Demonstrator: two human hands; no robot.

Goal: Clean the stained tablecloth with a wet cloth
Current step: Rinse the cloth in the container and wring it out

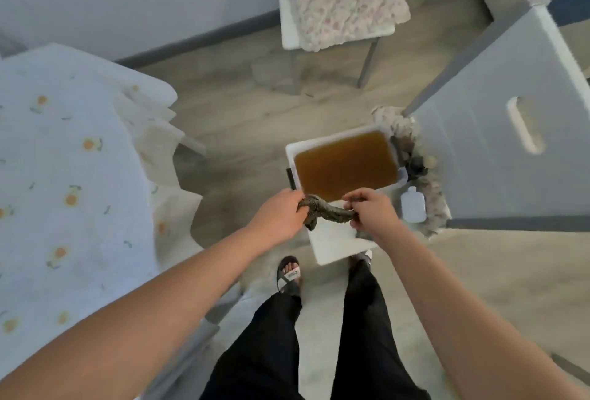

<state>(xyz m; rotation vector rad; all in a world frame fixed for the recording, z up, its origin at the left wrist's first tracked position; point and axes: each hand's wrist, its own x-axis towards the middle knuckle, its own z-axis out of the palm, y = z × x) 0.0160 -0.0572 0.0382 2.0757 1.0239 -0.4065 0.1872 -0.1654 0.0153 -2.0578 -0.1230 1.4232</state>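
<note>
A dark, twisted wet cloth [329,212] stretches between both hands, just above the near rim of a white tub [335,241] filled with brown water. My left hand [282,216] grips its left end, my right hand [372,209] grips its right end. The white tablecloth [64,176], printed with small orange fruits, covers the table on the left; its hem hangs in folds. No stain shows clearly on it from here.
A small white bottle [412,204] stands right of the tub. A white chair [498,131] with a cushion is on the right, another cushioned chair [338,0] at the back. My feet are on the wooden floor [242,118] below the tub.
</note>
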